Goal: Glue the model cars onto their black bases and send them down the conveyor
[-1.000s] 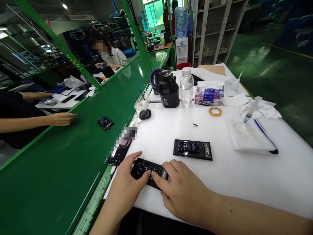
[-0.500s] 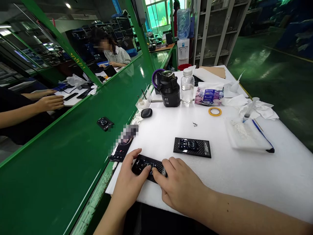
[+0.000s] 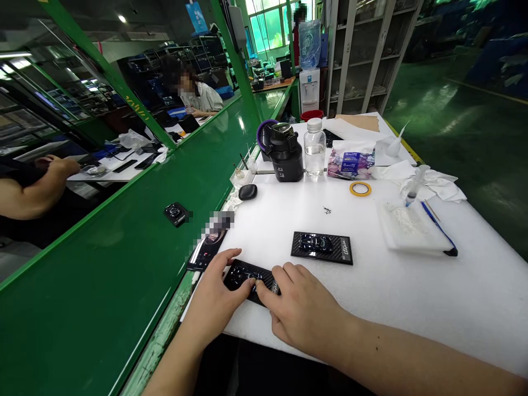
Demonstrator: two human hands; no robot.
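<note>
A black carbon-pattern plate with a small dark model car (image 3: 249, 278) lies near the front edge of the white foam table (image 3: 371, 297). My left hand (image 3: 218, 300) presses on its left end with thumb and forefinger. My right hand (image 3: 303, 316) presses its right end, fingers curled over it. A second identical plate with a car (image 3: 322, 247) lies free just beyond, to the right. A phone (image 3: 208, 247) lies at the table's left edge beside my left hand.
A green conveyor (image 3: 124, 264) runs along the left with one small black part (image 3: 176, 214) on it. Farther back stand a black jug (image 3: 286, 153), a clear bottle (image 3: 314, 148), a tissue pack (image 3: 351, 163), a tape ring (image 3: 360, 188), a syringe (image 3: 413, 186) and a white tray (image 3: 406, 228). Other people work across the conveyor.
My hands stay pressed on the near plate, shifting only slightly. The arm of the person at the left has pulled back from the conveyor's edge toward their own bench.
</note>
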